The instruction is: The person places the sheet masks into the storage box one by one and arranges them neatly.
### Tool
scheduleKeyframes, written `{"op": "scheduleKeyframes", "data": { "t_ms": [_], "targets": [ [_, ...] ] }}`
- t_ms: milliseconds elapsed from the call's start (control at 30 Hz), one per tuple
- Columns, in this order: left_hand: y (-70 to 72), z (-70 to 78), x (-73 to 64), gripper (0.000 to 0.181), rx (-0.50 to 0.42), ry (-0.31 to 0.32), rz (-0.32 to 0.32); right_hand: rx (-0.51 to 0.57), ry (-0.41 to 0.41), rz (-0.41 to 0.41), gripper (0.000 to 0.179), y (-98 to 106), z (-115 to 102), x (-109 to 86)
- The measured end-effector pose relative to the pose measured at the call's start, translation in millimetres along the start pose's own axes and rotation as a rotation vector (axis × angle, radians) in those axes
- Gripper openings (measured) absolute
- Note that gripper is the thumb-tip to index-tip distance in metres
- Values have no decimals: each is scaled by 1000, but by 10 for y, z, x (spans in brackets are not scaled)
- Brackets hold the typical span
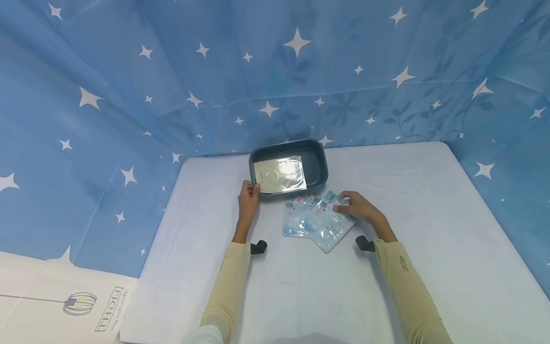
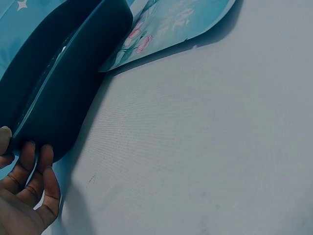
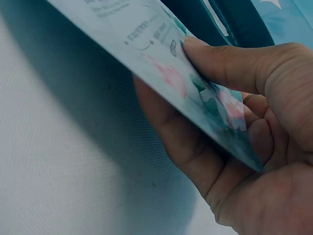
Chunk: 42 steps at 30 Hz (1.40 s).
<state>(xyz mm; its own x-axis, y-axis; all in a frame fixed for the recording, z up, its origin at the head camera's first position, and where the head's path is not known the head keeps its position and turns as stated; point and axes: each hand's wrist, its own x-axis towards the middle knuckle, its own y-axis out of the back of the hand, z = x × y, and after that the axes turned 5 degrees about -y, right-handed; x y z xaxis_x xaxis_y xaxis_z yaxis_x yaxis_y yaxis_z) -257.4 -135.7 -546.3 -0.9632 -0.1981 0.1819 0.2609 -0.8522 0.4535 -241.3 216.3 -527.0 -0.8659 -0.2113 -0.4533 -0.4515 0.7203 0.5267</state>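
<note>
A dark blue-green plastic tray [image 1: 315, 165] stands at the far side of the table, with a shiny silver-gold sachet [image 1: 281, 176] lying inside it. My left hand [image 1: 248, 200] grips the tray's near left corner, the thumb on the rim and fingers against the outer wall, as the left wrist view shows. With thumb above and fingers beneath, my right hand [image 1: 358, 206] pinches a light-blue floral sheet-mask packet [image 1: 328, 227]. In the right wrist view this packet [image 3: 168, 73] is tilted off the cloth. It partly covers a second floral packet [image 1: 294, 222] in front of the tray.
A white cloth covers the table [image 1: 309, 291]. Behind and beside it hangs a blue curtain [image 1: 240, 81] with white stars, close to the tray's back edge. Cream fabric with a printed lamp [image 1: 80, 303] hangs at the lower left.
</note>
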Motion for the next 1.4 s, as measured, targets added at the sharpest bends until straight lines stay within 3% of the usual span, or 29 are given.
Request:
{"op": "scheduleKeyframes", "data": {
  "t_ms": [233,533,833,1100,1400],
  "targets": [
    [2,-4,1,20,-4,-3,3,38,69,-10,34,-2,5,16],
    [2,1,-1,20,0,-9,8,74,79,-9,35,34,-33,4],
    [6,24,1,20,9,0,7,109,171,34,43,97,-72,16],
    [8,29,-1,20,7,2,2,189,141,93,44,95,-144,45],
    [6,12,-4,19,-7,-11,4,288,172,159,45,73,-259,87]
  ]
}}
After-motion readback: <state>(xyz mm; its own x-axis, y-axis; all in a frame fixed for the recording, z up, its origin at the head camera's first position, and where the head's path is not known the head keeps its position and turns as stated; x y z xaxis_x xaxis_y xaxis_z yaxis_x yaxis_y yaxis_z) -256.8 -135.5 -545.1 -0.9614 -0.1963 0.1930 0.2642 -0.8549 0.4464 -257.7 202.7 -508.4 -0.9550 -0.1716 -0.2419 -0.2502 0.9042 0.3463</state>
